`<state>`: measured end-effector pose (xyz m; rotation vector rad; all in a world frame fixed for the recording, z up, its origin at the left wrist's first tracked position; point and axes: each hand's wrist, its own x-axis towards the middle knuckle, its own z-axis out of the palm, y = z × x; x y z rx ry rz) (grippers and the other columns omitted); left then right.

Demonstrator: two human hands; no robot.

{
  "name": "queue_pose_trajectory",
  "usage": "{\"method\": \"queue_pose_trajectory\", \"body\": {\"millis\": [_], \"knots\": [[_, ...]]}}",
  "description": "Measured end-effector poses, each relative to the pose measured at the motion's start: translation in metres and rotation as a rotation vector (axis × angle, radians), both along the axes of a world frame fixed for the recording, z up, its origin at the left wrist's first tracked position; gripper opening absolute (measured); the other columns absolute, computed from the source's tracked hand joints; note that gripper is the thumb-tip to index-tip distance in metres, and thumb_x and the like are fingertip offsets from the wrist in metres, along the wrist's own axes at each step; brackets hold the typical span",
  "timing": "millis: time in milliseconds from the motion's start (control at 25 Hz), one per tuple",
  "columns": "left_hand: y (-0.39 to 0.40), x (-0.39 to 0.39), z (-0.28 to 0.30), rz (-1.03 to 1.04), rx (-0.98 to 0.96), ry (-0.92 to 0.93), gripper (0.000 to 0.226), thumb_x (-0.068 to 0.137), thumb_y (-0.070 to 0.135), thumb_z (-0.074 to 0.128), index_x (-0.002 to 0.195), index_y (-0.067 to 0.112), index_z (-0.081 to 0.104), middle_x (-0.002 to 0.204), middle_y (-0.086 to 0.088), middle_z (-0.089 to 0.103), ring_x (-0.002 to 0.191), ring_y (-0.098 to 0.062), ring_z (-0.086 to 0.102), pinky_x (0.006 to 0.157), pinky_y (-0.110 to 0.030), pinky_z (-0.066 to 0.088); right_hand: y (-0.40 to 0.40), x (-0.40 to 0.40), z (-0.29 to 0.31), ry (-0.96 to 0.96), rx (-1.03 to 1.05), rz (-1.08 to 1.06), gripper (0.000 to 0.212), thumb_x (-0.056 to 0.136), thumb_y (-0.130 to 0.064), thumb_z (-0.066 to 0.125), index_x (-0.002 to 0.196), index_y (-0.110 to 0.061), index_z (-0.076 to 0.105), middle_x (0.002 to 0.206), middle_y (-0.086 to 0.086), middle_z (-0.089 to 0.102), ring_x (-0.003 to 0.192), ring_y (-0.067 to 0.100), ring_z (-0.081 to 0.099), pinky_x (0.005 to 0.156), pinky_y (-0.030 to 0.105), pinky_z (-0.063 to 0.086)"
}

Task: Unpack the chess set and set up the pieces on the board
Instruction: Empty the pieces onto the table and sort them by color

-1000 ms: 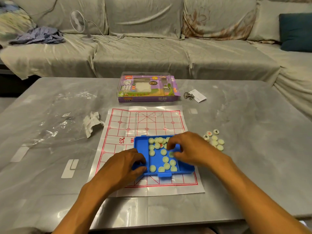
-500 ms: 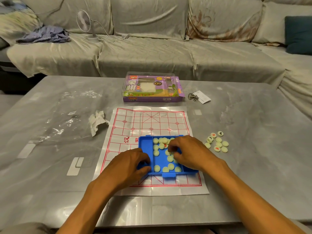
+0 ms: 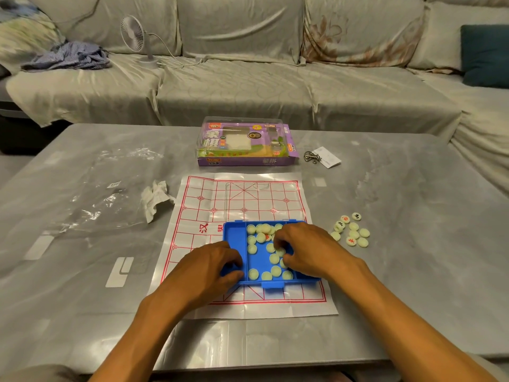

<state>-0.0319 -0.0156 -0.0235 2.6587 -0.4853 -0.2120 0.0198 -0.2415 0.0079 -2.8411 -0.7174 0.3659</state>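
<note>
- Head view: the left hand (image 3: 209, 267) grips the near-left corner of the blue tray (image 3: 234, 235), its fingers (image 3: 232, 264) curled over the wall into the bare left compartment.
- The right hand (image 3: 308, 250) reaches into the tray's wide compartment; its fingers (image 3: 279, 241) are bent down among the pale round pieces (image 3: 275, 257), and seem to pinch one, though the knuckles hide the tips.
- More pieces lie just beyond and just below those fingers, inside the tray.
- The tray sits on the near half of the paper board (image 3: 242, 199), under both hands.
- A small cluster of loose pieces (image 3: 352, 230) lies on the tabletop (image 3: 413, 216), right of the right hand.
- The purple box (image 3: 248, 144) stands well beyond the fingers, past the board's far edge.
</note>
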Motion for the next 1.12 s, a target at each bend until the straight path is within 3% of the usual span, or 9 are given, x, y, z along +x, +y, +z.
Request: {"method": "queue_pose_trajectory", "body": {"millis": [200,400,520,720,880,1120], "knots": [[-0.001,-0.001,0.003,0.003,-0.001,0.001,0.031,0.091,0.05,0.05,0.117,0.034,0.059,0.112,0.016,0.056,0.095,-0.004,0.054,0.068,-0.009,0.042,0.006,-0.004,-0.003,-0.029,0.039,-0.031,0.016,0.085,-0.025,0.058,0.1,-0.023,0.062,0.098,-0.004,0.065,0.083,0.014,0.059,0.069,0.026,0.05],[-0.002,-0.001,0.003,0.0,0.006,0.003,0.031,0.092,0.049,0.05,0.117,0.033,0.059,0.113,0.015,0.056,0.096,-0.005,0.054,0.07,-0.009,0.041,0.007,-0.004,-0.003,0.025,0.055,-0.012,0.028,0.085,-0.02,0.061,0.112,-0.026,0.062,0.107,-0.008,0.063,0.093,0.012,0.059,0.077,0.026,0.053],[-0.002,-0.001,0.004,-0.004,0.009,-0.006,0.031,0.092,0.048,0.051,0.118,0.033,0.059,0.113,0.015,0.056,0.095,-0.005,0.053,0.068,-0.008,0.04,0.006,-0.005,-0.006,0.003,0.046,-0.003,0.027,0.084,-0.022,0.063,0.11,-0.027,0.061,0.106,-0.009,0.062,0.092,0.012,0.058,0.075,0.025,0.051],[-0.002,-0.002,0.004,-0.006,0.008,-0.004,0.031,0.092,0.049,0.05,0.118,0.033,0.059,0.113,0.014,0.056,0.096,-0.004,0.054,0.072,-0.01,0.044,0.01,-0.006,-0.01,-0.073,0.078,-0.024,0.007,0.09,-0.027,0.056,0.097,-0.025,0.059,0.092,-0.007,0.062,0.082,0.012,0.057,0.068,0.026,0.049],[-0.001,-0.002,0.005,-0.007,0.009,-0.008,0.031,0.092,0.048,0.05,0.118,0.033,0.059,0.112,0.015,0.056,0.094,-0.004,0.053,0.069,-0.009,0.041,0.014,-0.006,-0.014,-0.147,0.074,-0.026,0.009,0.094,-0.029,0.051,0.091,-0.022,0.057,0.088,-0.005,0.061,0.077,0.012,0.055,0.057,0.021,0.037],[-0.001,-0.001,0.003,-0.005,0.009,-0.002,0.032,0.092,0.049,0.05,0.118,0.033,0.058,0.112,0.015,0.056,0.094,-0.004,0.054,0.067,-0.008,0.04,0.015,-0.005,-0.016,-0.141,0.059,-0.047,0.009,0.088,-0.028,0.059,0.097,-0.024,0.058,0.091,-0.007,0.062,0.08,0.012,0.056,0.063,0.021,0.04]]}}
